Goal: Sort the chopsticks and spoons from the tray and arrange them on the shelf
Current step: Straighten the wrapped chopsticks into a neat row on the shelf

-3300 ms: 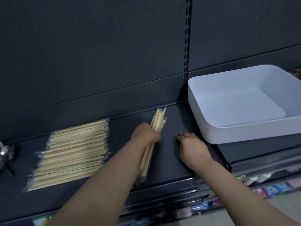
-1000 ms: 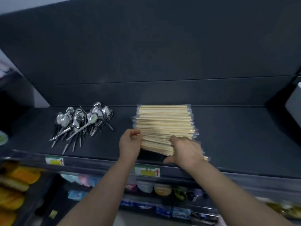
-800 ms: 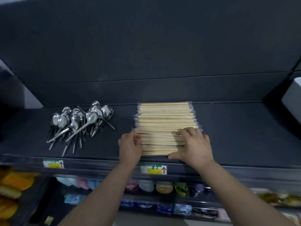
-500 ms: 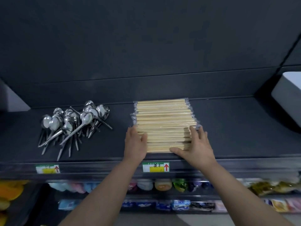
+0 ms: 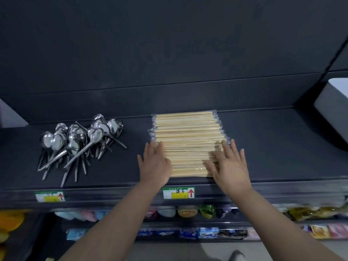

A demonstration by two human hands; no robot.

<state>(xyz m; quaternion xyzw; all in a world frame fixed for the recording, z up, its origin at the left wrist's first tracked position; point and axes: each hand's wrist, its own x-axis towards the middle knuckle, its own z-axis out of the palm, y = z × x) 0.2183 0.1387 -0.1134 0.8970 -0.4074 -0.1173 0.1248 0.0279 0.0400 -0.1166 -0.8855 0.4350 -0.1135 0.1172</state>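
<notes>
The left hand point(image 5: 155, 165) lay flat with straight fingers against the left end of the chopsticks point(image 5: 188, 136). The right hand point(image 5: 230, 166) lay flat too, with its spread fingers resting on top of the right end. Neither hand gripped anything. The dark shelf point(image 5: 273, 147) carried everything. At its far right stood the white tray point(image 5: 333, 110) (only a corner of it was in view), well apart from the hands. The chopsticks, in clear wrappers, formed one flat row in the middle of the shelf, lying crosswise from left to right, with the near side close to the front edge. The spoons point(image 5: 79, 142) lay in a loose metal heap to the left of them, bowls toward the back and handles toward the person, not touching the chopsticks. On the front edge sat a green price label point(image 5: 178, 193) with a red arrow below the chopsticks, and a second label point(image 5: 49, 196) below the spoons.
</notes>
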